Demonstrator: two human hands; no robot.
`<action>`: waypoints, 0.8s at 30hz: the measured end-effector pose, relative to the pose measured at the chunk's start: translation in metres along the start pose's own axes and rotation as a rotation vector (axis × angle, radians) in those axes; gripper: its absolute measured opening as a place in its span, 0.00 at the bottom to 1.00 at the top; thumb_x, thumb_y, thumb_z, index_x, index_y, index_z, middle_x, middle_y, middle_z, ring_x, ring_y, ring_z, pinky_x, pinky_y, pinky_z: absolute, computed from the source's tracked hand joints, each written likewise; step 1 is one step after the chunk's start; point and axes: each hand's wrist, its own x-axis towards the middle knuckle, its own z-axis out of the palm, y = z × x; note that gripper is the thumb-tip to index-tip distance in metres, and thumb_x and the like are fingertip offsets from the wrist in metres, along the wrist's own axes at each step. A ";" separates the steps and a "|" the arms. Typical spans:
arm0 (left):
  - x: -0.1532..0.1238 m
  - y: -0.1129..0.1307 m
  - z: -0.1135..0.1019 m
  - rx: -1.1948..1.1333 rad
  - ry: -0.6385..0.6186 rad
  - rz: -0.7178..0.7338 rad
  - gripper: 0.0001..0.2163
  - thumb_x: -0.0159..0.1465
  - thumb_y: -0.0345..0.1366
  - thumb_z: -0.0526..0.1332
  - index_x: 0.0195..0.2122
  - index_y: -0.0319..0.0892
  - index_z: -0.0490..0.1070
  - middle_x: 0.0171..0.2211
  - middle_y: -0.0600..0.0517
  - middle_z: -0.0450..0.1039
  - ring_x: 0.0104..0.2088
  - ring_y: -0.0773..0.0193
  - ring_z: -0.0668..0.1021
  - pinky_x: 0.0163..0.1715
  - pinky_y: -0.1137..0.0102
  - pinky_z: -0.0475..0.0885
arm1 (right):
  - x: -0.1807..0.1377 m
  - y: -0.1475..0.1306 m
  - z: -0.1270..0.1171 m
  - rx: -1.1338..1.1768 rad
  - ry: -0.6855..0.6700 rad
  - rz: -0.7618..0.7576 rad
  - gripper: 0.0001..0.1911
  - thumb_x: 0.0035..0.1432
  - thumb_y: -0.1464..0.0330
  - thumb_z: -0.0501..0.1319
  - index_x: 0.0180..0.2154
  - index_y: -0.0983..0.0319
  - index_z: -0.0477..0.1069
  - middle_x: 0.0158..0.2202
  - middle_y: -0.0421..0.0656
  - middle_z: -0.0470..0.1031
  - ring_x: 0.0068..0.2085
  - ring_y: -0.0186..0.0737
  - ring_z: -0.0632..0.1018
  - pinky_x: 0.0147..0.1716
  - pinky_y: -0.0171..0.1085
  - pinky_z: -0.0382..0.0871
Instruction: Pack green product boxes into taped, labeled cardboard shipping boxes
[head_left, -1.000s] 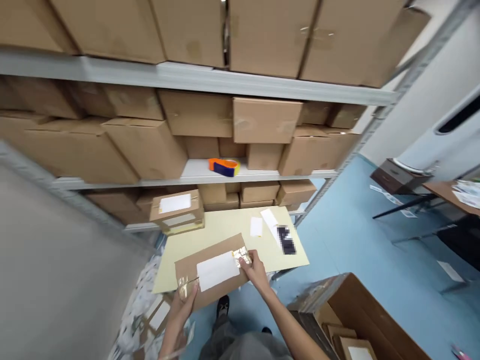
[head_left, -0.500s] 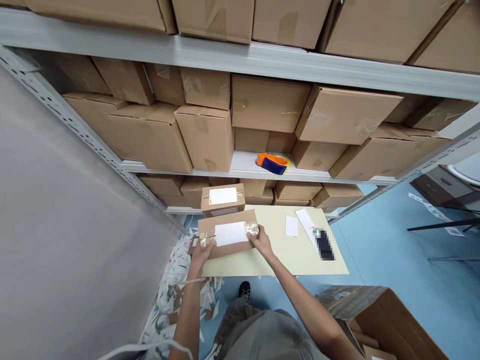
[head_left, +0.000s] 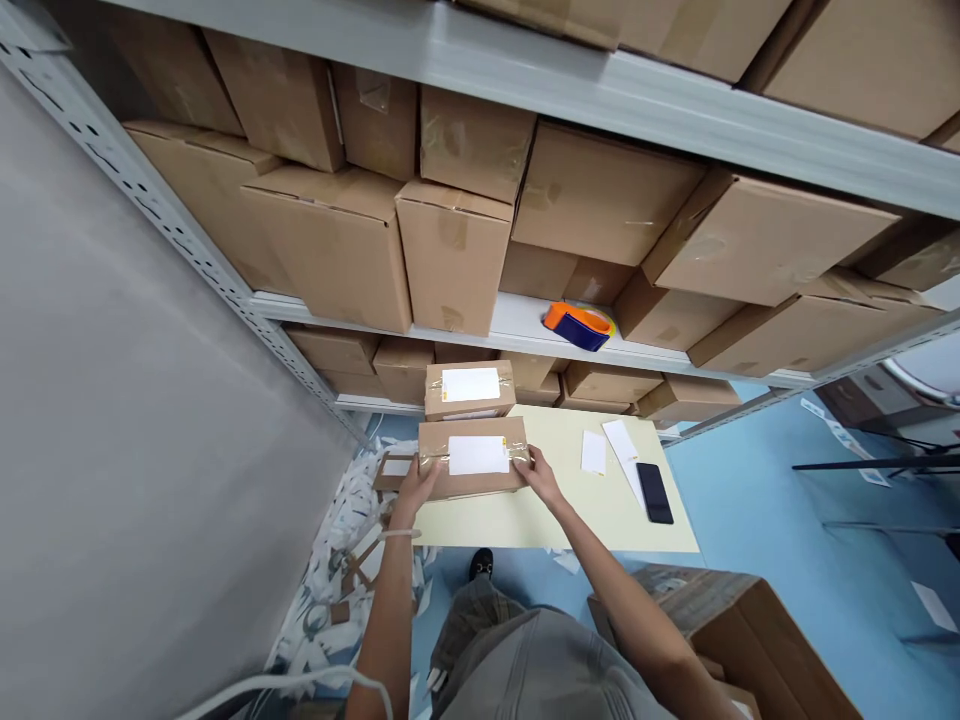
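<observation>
Between my two hands is a brown cardboard box with a white label and clear tape on its top. My left hand grips its left end, and my right hand grips its right end. The box is over the left part of a pale yellow table; whether it rests on the table I cannot tell. Just behind it stands a stack of labelled boxes. Another labelled box shows partly beyond my left hand.
White slips and a black phone lie on the table's right side. Shelves full of cartons rise behind, with an orange and blue tape dispenser on one. Paper scraps litter the floor at left. A large open carton stands at lower right.
The view has turned, so the shelves appear tilted and shifted right. The box between my hands looks more level, and both hands still hold its ends.
</observation>
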 end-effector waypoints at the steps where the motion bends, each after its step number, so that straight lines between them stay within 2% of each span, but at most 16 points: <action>1: 0.004 0.003 -0.002 0.016 0.012 -0.013 0.24 0.61 0.46 0.62 0.56 0.43 0.68 0.57 0.42 0.72 0.61 0.49 0.70 0.60 0.59 0.65 | 0.003 -0.002 -0.002 0.018 0.012 0.015 0.29 0.57 0.58 0.60 0.58 0.58 0.62 0.58 0.47 0.72 0.55 0.44 0.76 0.56 0.43 0.67; 4: 0.022 0.016 0.001 0.044 0.082 0.050 0.26 0.65 0.47 0.58 0.61 0.40 0.63 0.63 0.41 0.65 0.66 0.51 0.64 0.63 0.61 0.59 | 0.017 -0.013 -0.003 0.021 0.061 0.091 0.31 0.60 0.54 0.57 0.60 0.60 0.61 0.60 0.50 0.69 0.57 0.44 0.74 0.57 0.42 0.66; 7: 0.040 0.026 0.010 0.054 0.142 0.117 0.29 0.68 0.46 0.54 0.66 0.37 0.54 0.68 0.39 0.54 0.68 0.55 0.59 0.65 0.64 0.55 | 0.031 -0.026 0.004 -0.039 0.060 0.178 0.30 0.64 0.51 0.51 0.61 0.61 0.60 0.59 0.51 0.71 0.56 0.45 0.75 0.54 0.43 0.67; 9: 0.048 0.027 0.015 0.066 0.159 0.114 0.30 0.69 0.47 0.51 0.67 0.35 0.50 0.67 0.37 0.56 0.66 0.54 0.62 0.64 0.63 0.58 | 0.037 -0.032 0.012 -0.147 0.053 0.173 0.28 0.65 0.51 0.48 0.59 0.60 0.61 0.55 0.50 0.74 0.53 0.45 0.77 0.52 0.43 0.68; 12: 0.053 0.023 0.016 0.103 0.141 0.053 0.30 0.69 0.51 0.47 0.65 0.35 0.55 0.61 0.35 0.65 0.61 0.48 0.69 0.59 0.59 0.63 | 0.040 -0.034 0.022 -0.332 0.089 0.148 0.25 0.67 0.50 0.46 0.55 0.60 0.62 0.51 0.50 0.76 0.50 0.46 0.77 0.48 0.42 0.68; 15: 0.054 0.021 0.013 0.151 0.136 0.043 0.29 0.69 0.53 0.45 0.63 0.36 0.60 0.56 0.34 0.71 0.58 0.46 0.73 0.55 0.58 0.66 | 0.040 -0.033 0.026 -0.407 0.110 0.143 0.24 0.68 0.50 0.43 0.52 0.60 0.62 0.48 0.51 0.77 0.48 0.48 0.78 0.45 0.42 0.68; 24: 0.057 0.029 0.012 0.215 0.128 -0.012 0.28 0.70 0.53 0.43 0.57 0.34 0.65 0.53 0.33 0.73 0.55 0.46 0.75 0.52 0.60 0.67 | 0.039 -0.045 0.027 -0.564 0.095 0.167 0.26 0.69 0.50 0.40 0.51 0.62 0.60 0.46 0.54 0.77 0.47 0.52 0.77 0.45 0.43 0.66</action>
